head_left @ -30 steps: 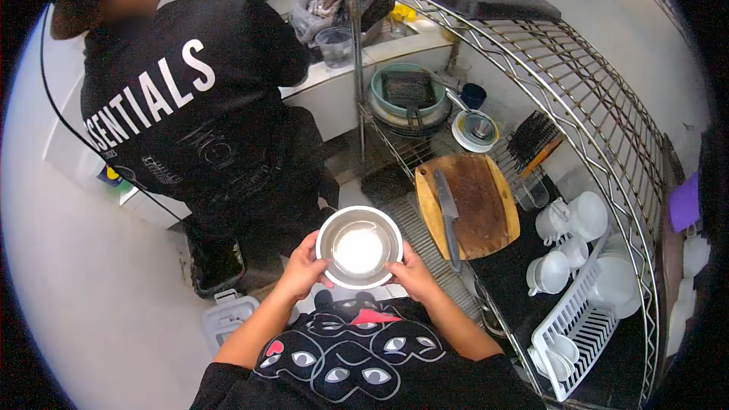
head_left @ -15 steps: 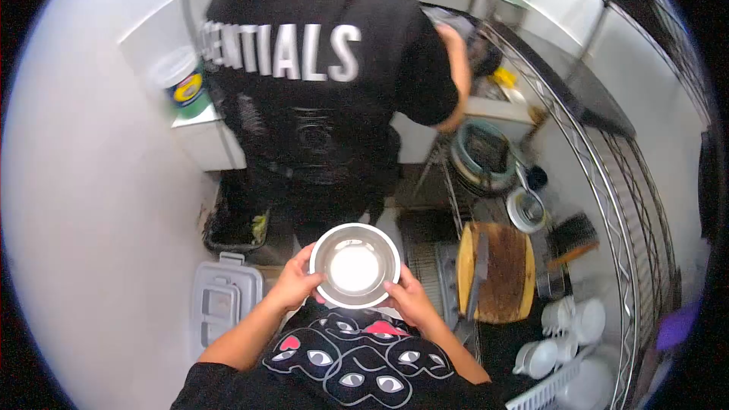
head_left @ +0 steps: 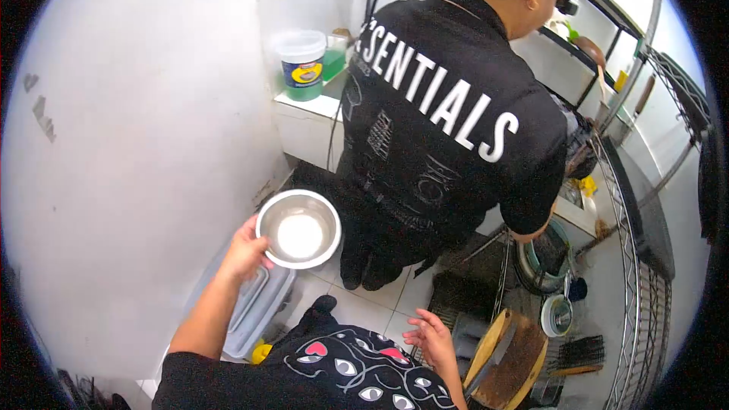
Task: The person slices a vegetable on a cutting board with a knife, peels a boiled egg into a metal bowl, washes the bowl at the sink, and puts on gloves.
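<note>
A round stainless steel bowl (head_left: pixel 298 229) is held out to the left of my body, its inside facing up at me with a bright reflection at the bottom. My left hand (head_left: pixel 244 253) grips its left rim, thumb on the inner side and fingers partly hidden beneath. Below the bowl is a grey plastic container with a lid (head_left: pixel 266 307). My right hand (head_left: pixel 433 340) is off the bowl, low on the right, holding nothing, its fingers apart. It is nearest a wooden cutting board (head_left: pixel 524 357) with a knife (head_left: pixel 493 357) lying on it.
A person in a black shirt (head_left: pixel 448 106) stands close in front, back turned. A tub with green contents (head_left: pixel 302 64) sits on a white ledge. To the right are a wire rack (head_left: pixel 626 258), a brush (head_left: pixel 581 357) and a small pan (head_left: pixel 557 315). The left wall (head_left: pixel 137 144) is close.
The bowl has moved left with my left hand. My right hand has let go of it and moved right and down, fingers opened. The view has turned left.
</note>
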Motion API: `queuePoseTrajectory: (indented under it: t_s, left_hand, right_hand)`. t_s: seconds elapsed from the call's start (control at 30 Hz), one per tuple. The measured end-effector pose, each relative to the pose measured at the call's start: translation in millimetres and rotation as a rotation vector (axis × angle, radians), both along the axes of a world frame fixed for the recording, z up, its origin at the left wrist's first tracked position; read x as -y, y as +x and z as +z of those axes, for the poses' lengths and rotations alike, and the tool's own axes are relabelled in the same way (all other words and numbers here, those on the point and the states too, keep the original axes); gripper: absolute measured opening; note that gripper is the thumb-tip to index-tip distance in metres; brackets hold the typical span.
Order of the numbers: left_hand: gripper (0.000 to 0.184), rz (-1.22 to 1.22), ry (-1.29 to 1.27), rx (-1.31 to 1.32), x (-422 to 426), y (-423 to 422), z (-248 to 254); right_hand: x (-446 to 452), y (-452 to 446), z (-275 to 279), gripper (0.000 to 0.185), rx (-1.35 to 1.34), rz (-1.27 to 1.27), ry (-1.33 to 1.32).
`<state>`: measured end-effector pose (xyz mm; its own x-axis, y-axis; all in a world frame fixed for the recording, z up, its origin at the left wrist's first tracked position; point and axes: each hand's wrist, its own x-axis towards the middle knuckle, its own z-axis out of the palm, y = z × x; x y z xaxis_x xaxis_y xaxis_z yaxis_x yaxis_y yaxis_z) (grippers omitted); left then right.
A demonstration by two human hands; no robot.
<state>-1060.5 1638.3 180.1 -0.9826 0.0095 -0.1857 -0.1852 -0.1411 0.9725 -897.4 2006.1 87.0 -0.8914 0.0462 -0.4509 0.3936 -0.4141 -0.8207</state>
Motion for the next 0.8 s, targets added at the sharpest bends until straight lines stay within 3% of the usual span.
queuePoseTrajectory:
  t_s: [0.2, 0.37, 0.5, 0.53, 0.6, 0.8]
  left_hand:
    - [0.047, 0.2, 0.053, -0.075, 40.5, -81.9, 15.4]
    - [0.045, 0.212, 0.09, -0.104, 54.4, -172.5, 8.7]
    - [0.048, 0.229, 0.076, -0.07, 42.3, -250.4, -1.1]
    - [0.049, 0.227, 0.079, -0.052, 37.1, -269.8, -4.9]
    - [0.054, 0.224, 0.107, -0.03, 24.8, -302.8, -12.5]
    - [0.055, 0.119, 0.212, 0.018, -10.2, -393.7, -41.3]
  right_hand:
    - [5.9, -17.7, 4.1, 0.034, 0.054, -0.074, 0.045]
    - [-0.8, -37.2, -24.3, 0.035, 0.042, -0.128, 0.05]
    - [-12.3, -49.5, -62.2, 0.034, 0.143, -0.24, 0.084]
    - [-3.5, -49.5, -58.7, 0.044, 0.158, -0.262, 0.157]
    - [-14.6, -48.6, -79.5, 0.043, 0.101, -0.208, 0.198]
    - [6.7, -68.2, -74.3, 0.041, 0.24, -0.418, 0.153]
